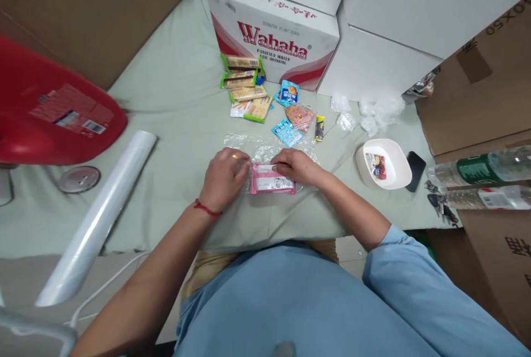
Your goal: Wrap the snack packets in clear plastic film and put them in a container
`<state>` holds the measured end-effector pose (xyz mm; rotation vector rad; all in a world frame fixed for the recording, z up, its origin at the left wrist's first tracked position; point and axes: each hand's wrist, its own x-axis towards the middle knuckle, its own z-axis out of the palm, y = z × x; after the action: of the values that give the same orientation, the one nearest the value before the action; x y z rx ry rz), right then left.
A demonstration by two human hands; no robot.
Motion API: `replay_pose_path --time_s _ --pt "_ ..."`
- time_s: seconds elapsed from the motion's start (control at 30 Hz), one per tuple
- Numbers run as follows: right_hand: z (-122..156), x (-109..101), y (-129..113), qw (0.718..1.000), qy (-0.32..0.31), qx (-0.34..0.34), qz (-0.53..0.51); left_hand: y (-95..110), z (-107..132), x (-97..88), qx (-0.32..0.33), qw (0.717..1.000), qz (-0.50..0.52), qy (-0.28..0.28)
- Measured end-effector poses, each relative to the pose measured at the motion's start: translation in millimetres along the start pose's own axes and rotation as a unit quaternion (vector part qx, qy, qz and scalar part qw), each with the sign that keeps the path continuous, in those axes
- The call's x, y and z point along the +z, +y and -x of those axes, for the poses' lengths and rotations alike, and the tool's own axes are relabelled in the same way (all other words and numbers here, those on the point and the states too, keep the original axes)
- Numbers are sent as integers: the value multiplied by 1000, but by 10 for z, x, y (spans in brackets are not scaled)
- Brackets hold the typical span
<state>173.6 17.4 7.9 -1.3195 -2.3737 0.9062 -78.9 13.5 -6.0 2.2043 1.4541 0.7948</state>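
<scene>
A flat pink-and-white packet (274,181) lies on the table in front of me, with clear plastic wrap (265,149) around and behind it. My left hand (223,179) is closed at the packet's left side, its thumb and forefinger pinching the edge of the plastic. My right hand (299,166) has its bent fingers on the packet's top edge, thumb against the fingers. Just beyond the hands are blue sachets (287,133), a pink round snack in a clear wrapper (300,117) and a small yellow-and-dark packet (319,128).
Several green-ended snack packs (244,78) lie before a Wahaha water carton (276,36). To the right are crumpled plastic (381,113), a white bowl (390,171), a phone (416,170), keys (442,206) and bottles (481,169). A plastic film roll (99,218) and red container (53,108) stand left.
</scene>
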Motion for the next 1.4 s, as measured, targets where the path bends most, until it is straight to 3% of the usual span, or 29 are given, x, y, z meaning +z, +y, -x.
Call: replay_pose_path --time_s 0.07,0.13,0.2,0.27,0.33,0.4,0.53,0.67,0.77,0.9,1.07,1.13,1.23,1.4 --pt "4 23 9 1000 10 8 -7 83 121 -87 27 990 -62 124" --pt "12 45 19 999 23 14 -18 268 308 -181 59 963 -121 235" --pt "22 64 24 999 33 18 -30 516 519 -231 119 942 -144 278" --pt "33 75 20 998 36 20 -39 744 682 -199 215 940 -119 237" --pt "43 66 3 998 34 20 -42 868 746 -86 234 951 -97 179" --pt "43 27 -18 999 18 21 -40 861 716 72 192 966 -105 135" --pt "-31 -123 -35 998 1 46 35 658 582 336 141 979 -129 70" --pt "-238 -214 12 976 67 92 184 583 557 386 122 985 -119 38" --pt "-424 -209 67 964 30 142 223 624 563 351 93 990 -109 10" --pt "-535 -280 100 974 2 178 137 661 559 338 58 994 -97 -11" --pt "-242 -426 -106 996 26 82 7 655 570 349 57 992 -107 -25" --pt "-30 -354 -241 1000 0 22 -9 651 571 342 63 991 -111 -27" --pt "265 -82 -376 998 -33 -45 17 608 554 319 57 992 -103 -35" --pt "508 371 -393 986 15 -42 159 388 495 232 25 996 39 -76"
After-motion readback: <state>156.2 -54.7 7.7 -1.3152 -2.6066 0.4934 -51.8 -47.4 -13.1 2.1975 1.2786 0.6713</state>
